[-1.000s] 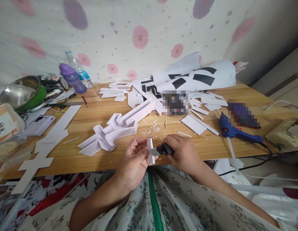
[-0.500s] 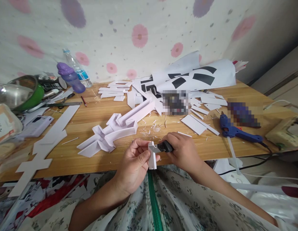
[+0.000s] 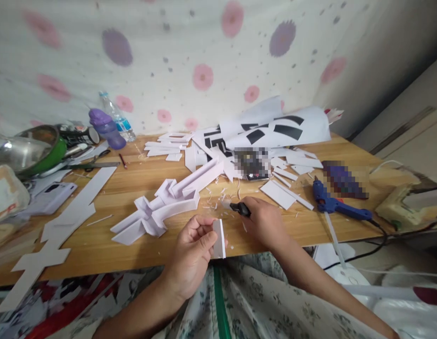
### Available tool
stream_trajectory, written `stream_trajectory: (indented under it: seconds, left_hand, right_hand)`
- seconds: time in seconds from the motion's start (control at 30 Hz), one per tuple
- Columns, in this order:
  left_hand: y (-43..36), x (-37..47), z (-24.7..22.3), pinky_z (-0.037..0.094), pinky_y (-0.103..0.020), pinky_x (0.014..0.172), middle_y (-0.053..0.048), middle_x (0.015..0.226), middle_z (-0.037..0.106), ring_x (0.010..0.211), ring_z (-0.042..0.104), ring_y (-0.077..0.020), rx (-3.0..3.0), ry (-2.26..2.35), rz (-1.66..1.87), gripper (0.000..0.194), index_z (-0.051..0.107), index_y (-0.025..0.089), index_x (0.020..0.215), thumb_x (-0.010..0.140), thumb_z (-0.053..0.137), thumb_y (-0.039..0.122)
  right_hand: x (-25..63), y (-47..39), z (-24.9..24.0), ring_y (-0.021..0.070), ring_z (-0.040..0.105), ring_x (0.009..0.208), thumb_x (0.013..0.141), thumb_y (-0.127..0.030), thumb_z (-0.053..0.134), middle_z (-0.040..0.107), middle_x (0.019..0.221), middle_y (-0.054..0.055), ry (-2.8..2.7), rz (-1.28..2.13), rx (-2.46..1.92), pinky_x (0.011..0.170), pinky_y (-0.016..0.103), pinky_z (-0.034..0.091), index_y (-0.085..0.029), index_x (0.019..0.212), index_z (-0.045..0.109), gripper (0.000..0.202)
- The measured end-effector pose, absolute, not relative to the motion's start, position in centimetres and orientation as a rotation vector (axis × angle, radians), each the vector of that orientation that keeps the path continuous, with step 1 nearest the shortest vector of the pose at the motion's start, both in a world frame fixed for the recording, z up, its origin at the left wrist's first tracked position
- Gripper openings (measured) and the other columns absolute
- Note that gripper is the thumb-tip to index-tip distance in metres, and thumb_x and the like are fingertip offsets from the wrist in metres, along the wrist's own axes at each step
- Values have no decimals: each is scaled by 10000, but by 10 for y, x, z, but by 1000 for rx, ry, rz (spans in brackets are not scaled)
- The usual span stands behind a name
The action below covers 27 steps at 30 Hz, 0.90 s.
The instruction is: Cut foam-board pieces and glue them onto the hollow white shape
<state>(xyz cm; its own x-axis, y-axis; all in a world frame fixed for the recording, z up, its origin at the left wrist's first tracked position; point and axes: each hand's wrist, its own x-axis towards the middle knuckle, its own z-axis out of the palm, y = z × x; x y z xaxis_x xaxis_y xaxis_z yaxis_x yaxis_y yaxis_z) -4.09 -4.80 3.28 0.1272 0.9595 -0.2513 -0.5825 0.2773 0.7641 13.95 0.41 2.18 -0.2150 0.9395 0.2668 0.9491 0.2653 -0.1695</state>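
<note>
Pinched between thumb and fingers of my left hand (image 3: pixel 195 252) is a small white board piece (image 3: pixel 219 239), held upright at the table's front edge. My right hand (image 3: pixel 264 221) is closed around the black handle of a cutter knife (image 3: pixel 240 208), whose blade points left over the tabletop, apart from the piece. Thin white shavings (image 3: pixel 213 200) lie scattered beyond the hands. A white folded channel-shaped form (image 3: pixel 169 202) stands on the table to the left of them.
A blue glue gun (image 3: pixel 340 205) lies at the right with its cord. Flat white cutouts (image 3: pixel 68 221) and a green pan (image 3: pixel 56 153) are at the left. Printed sheets (image 3: pixel 274 127), white strips (image 3: pixel 283 193), a purple bottle (image 3: pixel 107 129) and a clear bottle (image 3: pixel 121 120) sit farther back.
The knife has come away from the white piece, my right hand moving slightly off it. My left hand has turned the piece a little. The view has tilted up.
</note>
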Motion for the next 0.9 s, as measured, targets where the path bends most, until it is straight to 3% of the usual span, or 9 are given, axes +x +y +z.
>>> stream_trajectory:
  seconds: [0.17, 0.4, 0.47, 0.57, 0.67, 0.77, 0.9]
  left_hand:
    - [-47, -55, 27, 413, -166, 585, 40, 682, 578, 619, 506, -69, 877, 1008, 1293, 261, 639, 185, 900, 676, 758, 247]
    - [-56, -68, 34, 445, -210, 642, 3, 728, 635, 664, 570, -111, 1094, 1114, 1427, 197, 628, 165, 881, 710, 711, 218]
    - [-59, -70, 37, 444, -203, 615, 15, 703, 624, 641, 564, -105, 1097, 1096, 1475, 182, 618, 171, 874, 719, 702, 212]
    - [-64, -72, 42, 435, -190, 583, 39, 658, 594, 585, 545, -87, 1088, 1071, 1543, 159, 598, 178, 858, 730, 691, 201]
    - [-70, -74, 44, 439, -188, 589, 44, 654, 591, 576, 547, -82, 1103, 1070, 1593, 163, 578, 182, 863, 742, 686, 197]
    - [-76, -76, 44, 460, -196, 604, 41, 690, 600, 599, 570, -85, 1081, 1034, 1610, 189, 562, 191, 875, 745, 695, 221]
    - [-84, -88, 40, 487, -233, 586, 22, 703, 604, 593, 589, -104, 1031, 953, 1546, 209, 570, 181, 879, 791, 649, 354]
  right_hand:
    - [141, 16, 15, 234, 612, 794, 840, -368, 565, 654, 879, 87, -2293, -108, -1762, 565, 278, 330, -187, 960, 599, 219]
    - [136, 7, 15, 306, 537, 1002, 834, -313, 589, 612, 1039, 149, -2303, -112, -1614, 836, 407, 413, -156, 1120, 598, 327]
    - [128, -6, 23, 276, 542, 997, 865, -290, 542, 606, 1050, 142, -2212, 105, -1382, 860, 410, 422, -156, 1107, 599, 283]
    - [107, -30, 37, 179, 586, 799, 901, -325, 492, 634, 893, 71, -2008, 827, -906, 727, 324, 469, -177, 1057, 594, 238]
    - [85, -47, 45, 133, 566, 685, 840, -352, 589, 628, 798, 21, -1806, 1321, -708, 632, 271, 456, -181, 975, 594, 219]
    - [73, -49, 47, 114, 550, 643, 794, -317, 639, 615, 745, 2, -1701, 1397, -716, 602, 250, 446, -174, 826, 589, 155]
    - [74, -39, 43, 114, 545, 617, 820, -224, 603, 608, 697, 6, -1861, 1010, -728, 588, 250, 441, -166, 777, 612, 72]
